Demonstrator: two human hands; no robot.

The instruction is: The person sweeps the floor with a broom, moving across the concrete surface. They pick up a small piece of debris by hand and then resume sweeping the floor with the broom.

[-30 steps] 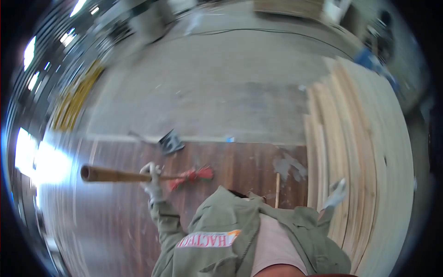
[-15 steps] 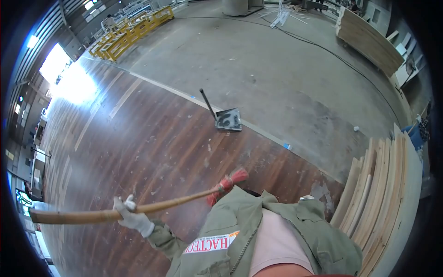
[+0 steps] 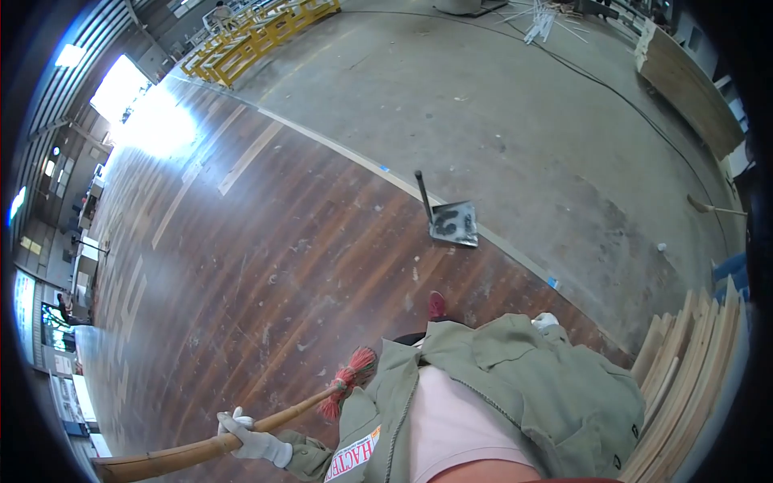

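Note:
My left hand [image 3: 256, 444], in a white glove, is closed round the bamboo handle of a broom [image 3: 302, 409]. The broom slants across the lower left, its red bristles [image 3: 352, 381] close by my green jacket. Of my right hand [image 3: 545, 320], only a bit of white glove shows past the jacket; its fingers are hidden. Farther forward, a metal dustpan [image 3: 456, 225] with an upright dark handle [image 3: 422, 193] stands on the wooden floor, apart from both hands. One red shoe [image 3: 436, 305] shows below the jacket.
Dusty brown planks [image 3: 266, 282] meet a grey concrete floor [image 3: 515, 153] along a pale strip. Long wooden boards [image 3: 684, 378] stand at the right. A dark cable [image 3: 620, 97] crosses the concrete. Yellow frames [image 3: 258, 40] stand at the far left; another broom [image 3: 713, 207] lies far right.
My view has shifted, so the dustpan and boards appear farther right. The broom has swung lower, its bristles left of where they were, still in my left hand. A red shoe has come into sight.

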